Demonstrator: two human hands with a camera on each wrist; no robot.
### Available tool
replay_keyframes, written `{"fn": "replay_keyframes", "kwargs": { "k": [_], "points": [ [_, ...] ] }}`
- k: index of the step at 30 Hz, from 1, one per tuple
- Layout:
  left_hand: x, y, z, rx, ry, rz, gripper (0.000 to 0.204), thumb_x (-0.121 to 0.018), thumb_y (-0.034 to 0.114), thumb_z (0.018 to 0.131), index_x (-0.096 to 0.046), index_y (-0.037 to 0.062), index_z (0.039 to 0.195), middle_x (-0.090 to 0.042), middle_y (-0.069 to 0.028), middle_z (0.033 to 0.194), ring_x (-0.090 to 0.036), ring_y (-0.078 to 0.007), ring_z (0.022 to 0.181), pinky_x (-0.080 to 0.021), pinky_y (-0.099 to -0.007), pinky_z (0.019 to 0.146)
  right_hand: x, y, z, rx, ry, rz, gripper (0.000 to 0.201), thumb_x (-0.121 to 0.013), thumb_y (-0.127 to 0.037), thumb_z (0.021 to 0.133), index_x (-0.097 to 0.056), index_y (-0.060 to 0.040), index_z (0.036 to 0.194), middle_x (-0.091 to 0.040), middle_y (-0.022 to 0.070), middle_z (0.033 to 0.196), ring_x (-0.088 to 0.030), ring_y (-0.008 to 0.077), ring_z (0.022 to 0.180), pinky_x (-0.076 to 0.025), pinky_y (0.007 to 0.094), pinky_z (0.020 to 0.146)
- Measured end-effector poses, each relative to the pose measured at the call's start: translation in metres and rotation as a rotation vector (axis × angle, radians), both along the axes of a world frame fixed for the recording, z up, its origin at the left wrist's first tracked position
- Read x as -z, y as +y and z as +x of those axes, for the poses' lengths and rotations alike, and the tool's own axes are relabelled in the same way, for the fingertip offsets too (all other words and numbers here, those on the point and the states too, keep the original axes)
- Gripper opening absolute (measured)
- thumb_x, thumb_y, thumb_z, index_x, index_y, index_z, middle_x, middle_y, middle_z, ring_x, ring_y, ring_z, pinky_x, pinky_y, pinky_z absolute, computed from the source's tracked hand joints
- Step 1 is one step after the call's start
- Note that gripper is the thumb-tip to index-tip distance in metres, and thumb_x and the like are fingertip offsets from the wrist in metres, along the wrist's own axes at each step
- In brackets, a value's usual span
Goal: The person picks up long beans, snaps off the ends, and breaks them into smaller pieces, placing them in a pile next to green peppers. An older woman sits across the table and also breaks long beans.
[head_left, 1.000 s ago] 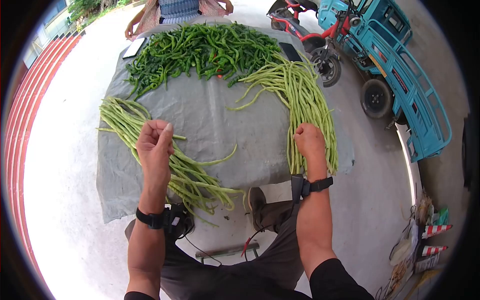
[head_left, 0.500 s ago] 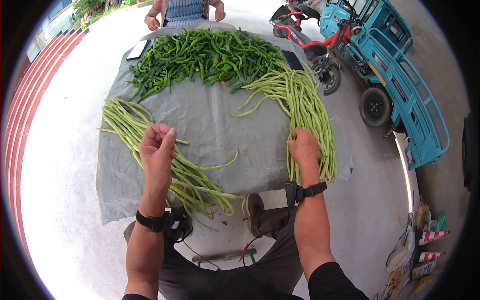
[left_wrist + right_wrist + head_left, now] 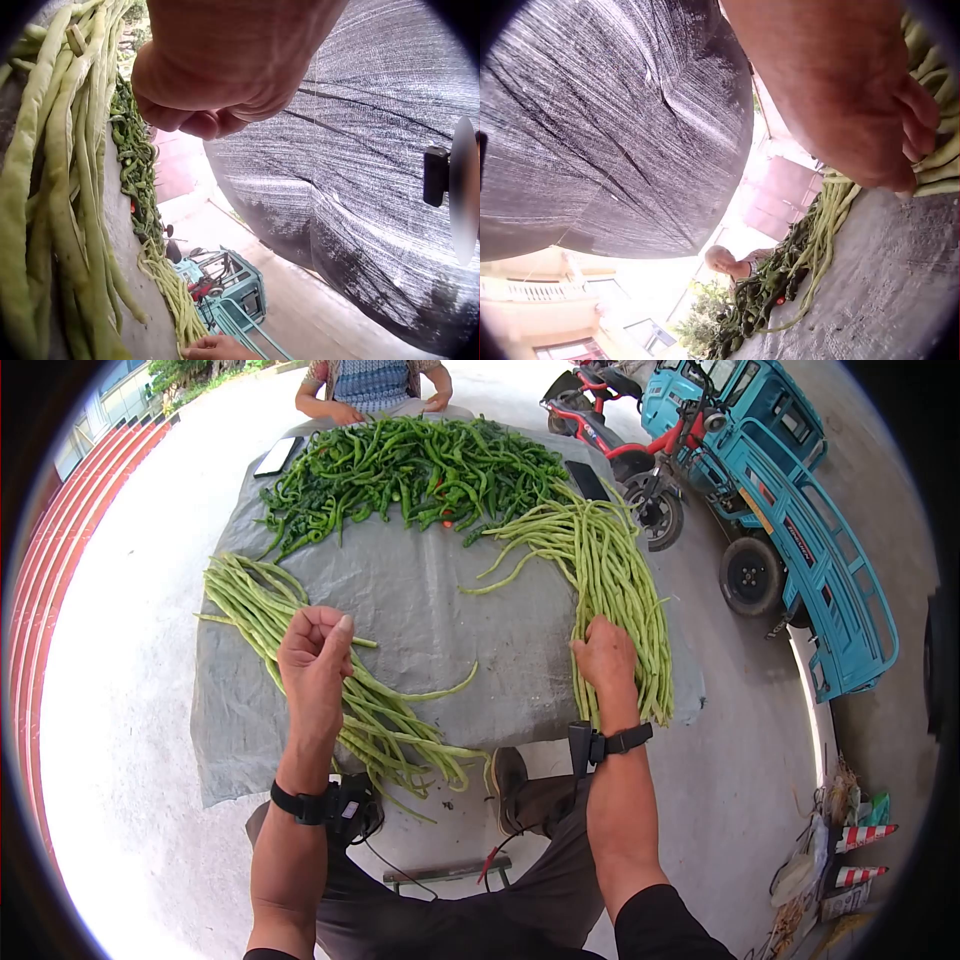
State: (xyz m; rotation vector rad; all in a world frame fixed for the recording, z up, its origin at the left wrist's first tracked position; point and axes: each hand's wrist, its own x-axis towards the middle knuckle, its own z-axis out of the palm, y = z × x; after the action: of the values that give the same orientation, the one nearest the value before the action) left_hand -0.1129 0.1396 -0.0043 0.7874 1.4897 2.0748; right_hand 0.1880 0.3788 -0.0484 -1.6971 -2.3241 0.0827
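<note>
Two bundles of long green beans lie on a grey sheet [image 3: 430, 590] spread over a low table. My left hand [image 3: 315, 660] is raised over the left beans [image 3: 240, 592], thumb against the curled index finger, and nothing shows in it. In the left wrist view these beans [image 3: 64, 187] run past below the hand. My right hand [image 3: 608, 660] rests palm down at the left edge of the right beans [image 3: 620, 560]. Its fingers [image 3: 915, 112] bend down among them in the right wrist view; I cannot tell whether they pinch a bean.
A heap of green chili peppers [image 3: 420, 470] covers the far side, between a white phone [image 3: 277, 457] and a dark phone [image 3: 585, 481]. Behind it sits another person [image 3: 370, 385]. A blue cargo tricycle [image 3: 820, 580] stands to the right. A grey canopy [image 3: 367, 150] hangs overhead.
My right hand has shifted left across its beans to their edge, then stayed nearly still. The left hand keeps its pose. The person opposite has brought both hands down close behind the peppers.
</note>
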Motion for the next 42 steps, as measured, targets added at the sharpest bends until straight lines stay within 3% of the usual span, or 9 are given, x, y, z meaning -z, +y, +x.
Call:
{"fn": "replay_keyframes", "kwargs": {
  "k": [9,15,18,21,24,27,35,38,42],
  "points": [
    [0.002,0.000,0.000,0.002,0.009,-0.016,0.007,-0.071,0.010,0.100,-0.065,0.0053,0.100,-0.061,0.0056,0.079,-0.048,-0.0001,0.060,-0.039,-0.0170,0.053,0.003,0.003,-0.001,0.015,0.017,-0.043,0.034,-0.083,-0.036,0.082,-0.070,-0.0047,0.088,-0.074,0.0212,0.093,-0.070,0.0428,0.092,-0.054,0.0520,0.081],
    [0.002,0.000,0.001,0.003,0.002,-0.024,0.008,-0.071,0.010,0.100,-0.064,0.0055,0.099,-0.061,0.0055,0.080,-0.048,-0.0002,0.060,-0.039,-0.0171,0.053,0.000,0.007,-0.001,0.053,0.064,-0.077,0.028,-0.072,-0.025,0.085,-0.074,0.0014,0.094,-0.073,0.0278,0.097,-0.071,0.0468,0.093,-0.056,0.0545,0.084],
    [0.002,0.000,0.002,0.006,0.008,-0.029,0.008,-0.071,0.010,0.100,-0.064,0.0056,0.099,-0.060,0.0056,0.080,-0.048,-0.0004,0.060,-0.039,-0.0173,0.053,-0.002,0.008,0.003,0.044,0.184,-0.063,0.028,-0.073,-0.025,0.082,-0.072,0.0018,0.089,-0.073,0.0272,0.094,-0.070,0.0475,0.089,-0.055,0.0544,0.083],
    [0.001,0.002,0.005,0.000,0.016,-0.035,0.007,-0.070,0.010,0.100,-0.064,0.0072,0.099,-0.059,0.0069,0.078,-0.047,-0.0004,0.059,-0.036,-0.0182,0.052,-0.005,0.016,0.010,-0.032,0.409,-0.073,0.026,-0.076,-0.024,0.085,-0.068,0.0011,0.087,-0.073,0.0185,0.085,-0.070,0.0347,0.072,-0.055,0.0453,0.065],
    [0.003,0.005,0.007,0.022,0.022,-0.036,0.006,-0.070,0.009,0.100,-0.064,0.0078,0.099,-0.059,0.0072,0.078,-0.046,-0.0006,0.059,-0.034,-0.0186,0.052,-0.019,0.015,0.011,-0.054,1.094,-0.676,0.021,-0.076,-0.022,0.092,-0.067,-0.0031,0.088,-0.068,0.0056,0.077,-0.063,0.0146,0.060,-0.046,0.0296,0.050],
    [0.005,0.006,0.013,0.083,0.041,-0.059,0.006,-0.069,0.009,0.100,-0.064,0.0073,0.100,-0.059,0.0067,0.079,-0.047,-0.0009,0.061,-0.036,-0.0187,0.053,-0.036,-0.007,-0.004,-0.198,1.406,-0.840,0.014,-0.073,-0.019,0.099,-0.067,-0.0066,0.094,-0.064,-0.0013,0.077,-0.054,0.0028,0.056,-0.038,0.0197,0.045],
    [0.008,0.012,0.053,0.384,0.128,-0.076,0.014,-0.069,0.008,0.100,-0.063,0.0040,0.112,-0.064,0.0031,0.093,-0.057,-0.0024,0.077,-0.046,-0.0195,0.062,-0.049,-0.049,-0.044,-0.406,1.640,-1.142,0.018,-0.067,-0.023,0.104,-0.067,-0.0052,0.102,-0.069,0.0033,0.089,-0.063,0.0053,0.068,-0.047,0.0229,0.053],
    [-0.001,0.010,0.070,0.477,0.264,-0.163,0.023,-0.067,0.008,0.102,-0.059,0.0039,0.124,-0.067,-0.0025,0.106,-0.063,-0.0087,0.093,-0.054,-0.0273,0.081,-0.047,-0.059,-0.055,-0.457,1.675,-1.223,0.020,-0.065,-0.024,0.105,-0.066,-0.0042,0.105,-0.069,0.0041,0.091,-0.064,0.0060,0.069,-0.048,0.0241,0.055],
    [0.006,0.011,0.084,0.668,-0.007,-0.089,0.028,-0.064,0.008,0.104,-0.056,0.0041,0.131,-0.068,-0.0056,0.115,-0.063,-0.0121,0.106,-0.055,-0.0290,0.085,-0.046,-0.064,-0.062,-0.490,1.716,-1.262,0.021,-0.064,-0.024,0.105,-0.066,-0.0031,0.106,-0.070,0.0050,0.093,-0.065,0.0070,0.069,-0.050,0.0251,0.057]
  ]
}}
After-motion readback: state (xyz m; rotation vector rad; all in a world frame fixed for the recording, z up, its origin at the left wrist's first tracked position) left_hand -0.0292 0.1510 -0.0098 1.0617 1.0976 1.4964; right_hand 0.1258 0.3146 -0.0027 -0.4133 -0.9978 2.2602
